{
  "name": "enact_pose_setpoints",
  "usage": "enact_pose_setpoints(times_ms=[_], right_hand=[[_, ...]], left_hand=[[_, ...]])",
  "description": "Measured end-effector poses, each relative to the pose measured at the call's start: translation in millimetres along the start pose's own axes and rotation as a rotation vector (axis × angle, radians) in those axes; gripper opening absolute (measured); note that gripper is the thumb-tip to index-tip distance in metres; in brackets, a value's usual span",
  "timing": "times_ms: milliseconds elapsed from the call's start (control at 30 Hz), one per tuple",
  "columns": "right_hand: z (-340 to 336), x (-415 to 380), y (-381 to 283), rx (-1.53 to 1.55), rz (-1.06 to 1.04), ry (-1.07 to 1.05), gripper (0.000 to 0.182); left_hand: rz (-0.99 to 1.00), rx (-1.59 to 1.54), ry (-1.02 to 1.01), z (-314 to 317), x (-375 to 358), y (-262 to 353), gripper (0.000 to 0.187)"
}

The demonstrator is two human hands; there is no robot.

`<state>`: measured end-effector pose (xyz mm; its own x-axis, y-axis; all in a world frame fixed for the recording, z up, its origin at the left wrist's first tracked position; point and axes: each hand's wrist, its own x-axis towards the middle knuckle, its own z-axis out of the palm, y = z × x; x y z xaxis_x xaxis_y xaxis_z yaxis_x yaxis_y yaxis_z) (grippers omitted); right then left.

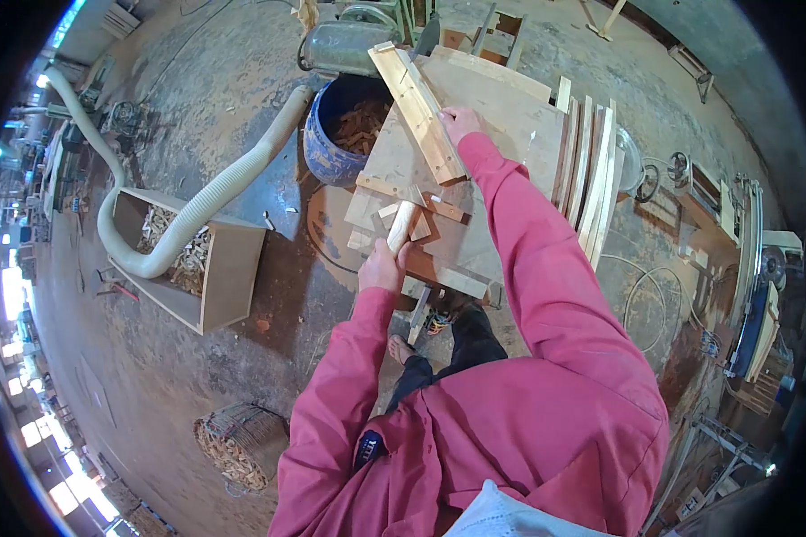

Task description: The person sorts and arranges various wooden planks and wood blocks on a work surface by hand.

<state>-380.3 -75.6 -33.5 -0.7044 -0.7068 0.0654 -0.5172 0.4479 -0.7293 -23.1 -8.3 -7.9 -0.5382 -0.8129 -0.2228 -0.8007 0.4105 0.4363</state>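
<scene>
My left hand (382, 267) is closed around a pale wooden handle (402, 224), which points away from me over the near left part of the worktable (501, 116). My right hand (459, 123) rests at the right edge of a long light wooden board (416, 112), its fingers curled against it. The board lies slantwise across the table. Small wood offcuts and a reddish-brown piece (446, 208) lie around the far end of the handle. What the handle's far end joins is hard to make out.
A blue barrel (327, 154) holding wood scraps stands left of the table. Long strips (591, 170) lie along its right side. A ribbed hose (233, 183) runs into a wooden box (233, 277) of shavings. A scrap-filled basket (240, 445) sits at lower left.
</scene>
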Motion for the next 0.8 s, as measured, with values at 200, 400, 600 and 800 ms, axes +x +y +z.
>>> enact_pose_setpoints(times_ms=[200,400,600,800], right_hand=[[-19,26,11,-0.089,0.146,0.139,0.031],[-33,-41,6,-0.087,-0.151,0.263,0.031],[-27,-101,-15,-0.079,-0.065,0.068,0.027],[12,-69,-31,-0.003,0.014,-0.006,0.032]], left_hand=[[0.044,-0.084,0.04,-1,16,15,0.052],[0.027,-0.048,0.016,-7,0,9,0.053],[0.029,-0.057,0.005,-10,-35,-18,0.053],[-0.029,-0.051,-0.028,-11,-59,-39,0.053]])
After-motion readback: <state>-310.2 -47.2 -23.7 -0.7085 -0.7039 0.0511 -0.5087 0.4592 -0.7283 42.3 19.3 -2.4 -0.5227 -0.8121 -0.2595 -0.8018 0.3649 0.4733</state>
